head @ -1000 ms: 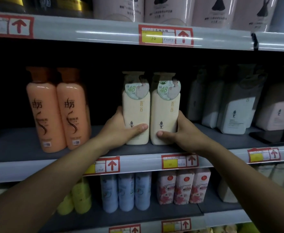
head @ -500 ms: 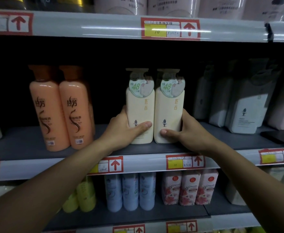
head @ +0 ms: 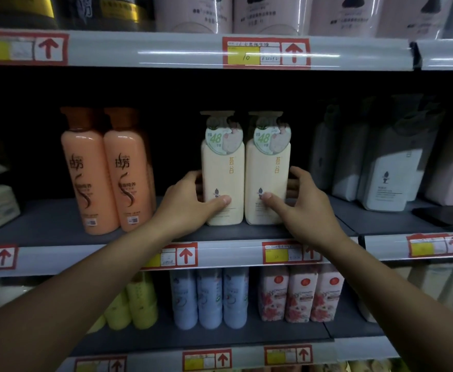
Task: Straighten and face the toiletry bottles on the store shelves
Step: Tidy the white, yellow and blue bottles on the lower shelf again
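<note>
Two cream pump bottles stand upright side by side on the middle shelf (head: 59,229), labels facing me, each with a round "48" tag at the neck. My left hand (head: 185,205) wraps the left cream bottle (head: 221,173), thumb across its front. My right hand (head: 303,202) grips the right cream bottle (head: 266,173) the same way, fingers behind it. The two bottles touch each other.
Two orange bottles (head: 107,173) stand to the left on the same shelf. White and grey refill pouches (head: 386,170) lean at the right. Below are yellow (head: 136,302), pale blue (head: 209,299) and pink floral (head: 300,294) bottles. Price rails (head: 220,253) edge each shelf.
Both hands have pressed the two cream bottles closer together and squared them on the shelf. My view has shifted slightly, so the shelf sits lower in frame.
</note>
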A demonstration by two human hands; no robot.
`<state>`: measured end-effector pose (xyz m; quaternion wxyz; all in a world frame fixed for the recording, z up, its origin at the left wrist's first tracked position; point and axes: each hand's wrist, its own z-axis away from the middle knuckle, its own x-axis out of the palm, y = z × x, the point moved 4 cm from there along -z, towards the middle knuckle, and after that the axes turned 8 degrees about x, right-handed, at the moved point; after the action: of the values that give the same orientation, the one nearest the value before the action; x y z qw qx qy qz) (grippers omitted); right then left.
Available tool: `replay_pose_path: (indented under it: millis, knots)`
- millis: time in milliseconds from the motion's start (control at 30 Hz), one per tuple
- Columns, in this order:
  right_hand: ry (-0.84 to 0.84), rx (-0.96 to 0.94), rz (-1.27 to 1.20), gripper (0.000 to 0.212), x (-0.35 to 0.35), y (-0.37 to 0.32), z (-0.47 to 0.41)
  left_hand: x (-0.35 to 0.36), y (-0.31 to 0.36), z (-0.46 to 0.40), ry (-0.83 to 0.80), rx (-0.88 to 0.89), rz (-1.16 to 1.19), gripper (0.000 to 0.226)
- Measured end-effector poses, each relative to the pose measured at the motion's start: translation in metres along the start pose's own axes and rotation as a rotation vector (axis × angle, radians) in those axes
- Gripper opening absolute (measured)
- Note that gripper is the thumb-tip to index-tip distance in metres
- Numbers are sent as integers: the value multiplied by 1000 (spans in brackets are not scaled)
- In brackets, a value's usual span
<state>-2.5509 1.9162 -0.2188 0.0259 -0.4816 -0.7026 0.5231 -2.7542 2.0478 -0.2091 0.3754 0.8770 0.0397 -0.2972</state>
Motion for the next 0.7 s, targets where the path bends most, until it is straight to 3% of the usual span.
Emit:
replay_pose_path:
  millis: [133, 333, 533, 700]
  knots:
    - [153, -47, -22, 72, -6, -4, 22, -15, -5, 25, 41, -1, 21, 71]
    - [313, -238, -49, 48, 5, -19, 69, -47, -5, 77, 197, 70, -36, 37]
    - [191, -396, -52, 23, 65, -33, 115, -71, -23, 125, 324, 160, -28, 23]
    - [-24, -473, -72, 6, 160, -41, 148, -84, -86, 162, 163, 19, 10, 11]
